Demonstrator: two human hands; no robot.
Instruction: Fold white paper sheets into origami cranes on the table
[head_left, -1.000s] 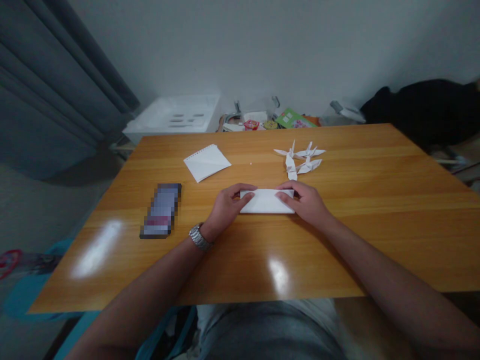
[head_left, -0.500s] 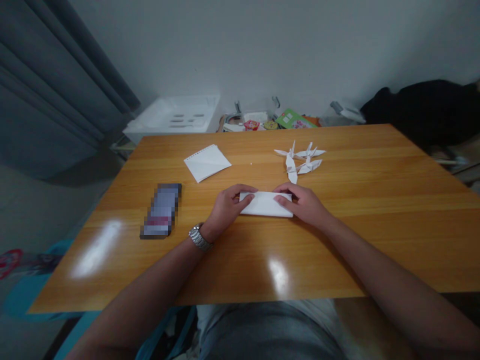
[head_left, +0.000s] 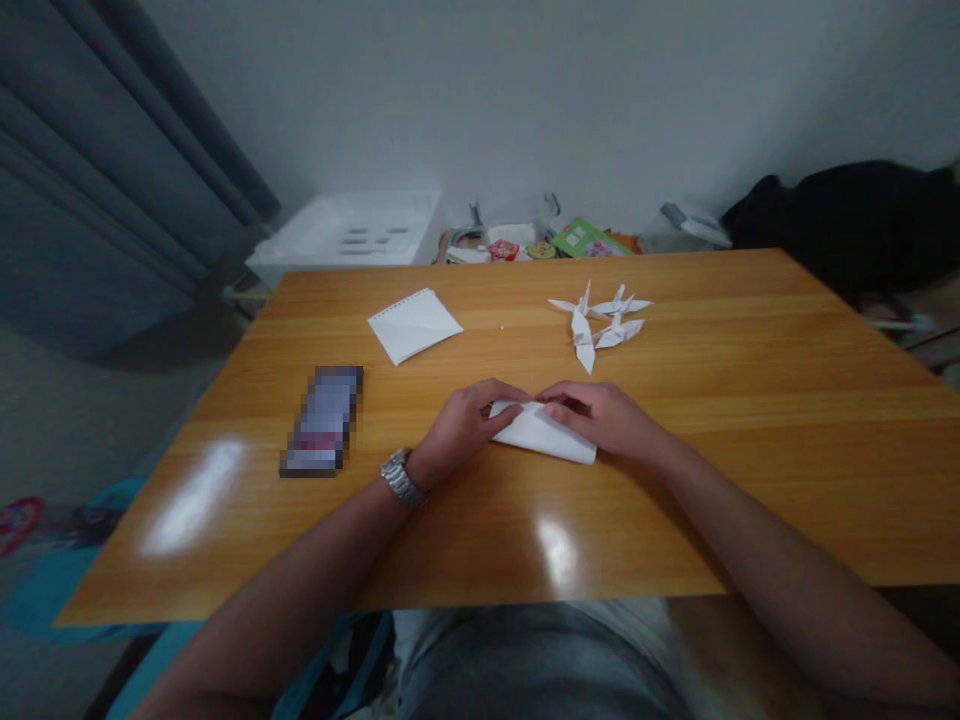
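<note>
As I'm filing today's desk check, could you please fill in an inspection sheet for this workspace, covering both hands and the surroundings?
Surface: glossy wooden tabletop, showing light reflections.
Job's things: folded white paper between the hands; white paper figures beyond it; loose white paper with a perforated edge, further left.
Clutter: phone, screen pixelated, left of the left hand.
Hands: left hand and right hand both grip the folded white paper; metal watch on the left wrist.
Cables: nothing clearly seen.
Surroundings: grey curtain at left; white tray and green booklet behind the tabletop.
</note>
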